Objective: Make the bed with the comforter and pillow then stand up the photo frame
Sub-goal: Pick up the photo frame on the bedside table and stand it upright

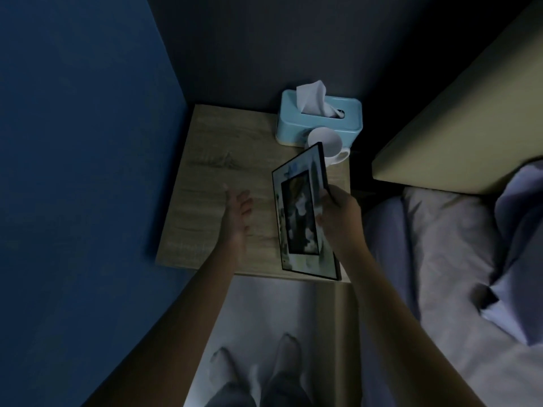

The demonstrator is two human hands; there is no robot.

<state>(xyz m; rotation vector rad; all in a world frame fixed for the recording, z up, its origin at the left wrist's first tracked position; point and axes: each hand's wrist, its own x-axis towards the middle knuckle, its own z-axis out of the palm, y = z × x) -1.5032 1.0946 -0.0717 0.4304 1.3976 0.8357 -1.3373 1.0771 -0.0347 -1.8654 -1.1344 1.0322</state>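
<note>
A black-edged photo frame [299, 212] is tilted above the wooden nightstand [205, 183], picture side up toward me. My right hand [338, 214] grips its right edge, thumb across the front. My left hand [236, 212] hovers open just left of the frame, fingers spread, not touching it. At the right lies the bed with a pale grey pillow [446, 239] and a bluish comforter [520, 218] bunched against the beige headboard [458, 121].
A light blue tissue box [314, 124] stands at the nightstand's back right, with a white mug [329, 145] just in front of it, close behind the frame's top corner. Blue walls close the left and back. My feet [255, 362] stand on pale floor below.
</note>
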